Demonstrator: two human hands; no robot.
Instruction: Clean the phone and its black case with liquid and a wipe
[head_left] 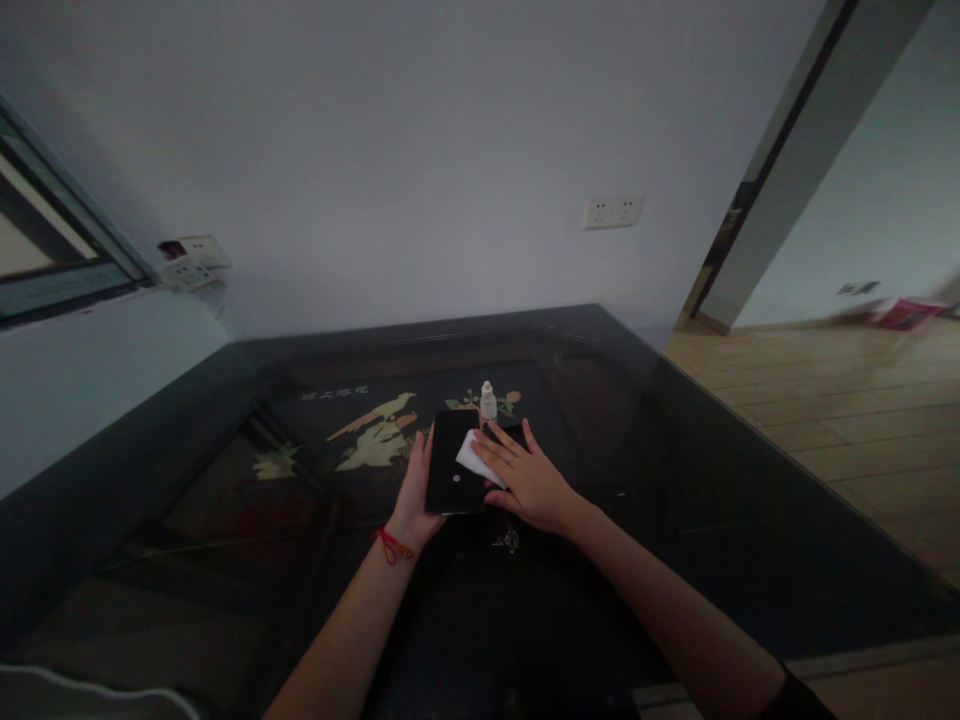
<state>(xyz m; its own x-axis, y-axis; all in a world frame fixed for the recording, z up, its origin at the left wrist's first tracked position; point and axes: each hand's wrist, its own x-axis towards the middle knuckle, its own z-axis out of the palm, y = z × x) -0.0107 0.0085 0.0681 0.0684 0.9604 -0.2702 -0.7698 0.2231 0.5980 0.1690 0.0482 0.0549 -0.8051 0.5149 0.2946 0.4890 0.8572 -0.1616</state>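
My left hand (415, 490) grips a dark smartphone (450, 460) along its left edge, the screen facing up with a small pale round spot near its lower part. Across the right side of the screen lies a folded white cloth (472, 455), pressed there under the fingers of my right hand (529, 480). That hand's fingers are partly spread over the cloth. Just beyond the phone a small white bottle (488, 401) stands upright on the dark glossy table (600, 400). Red string circles my left wrist.
Painted birds and flowers (375, 430) decorate the tabletop. Below my right hand is a small pale ornamental pattern (510, 540). Wall sockets (613, 211) are fixed above the back edge, more at the left corner. A white cable (97, 685) lies at lower left.
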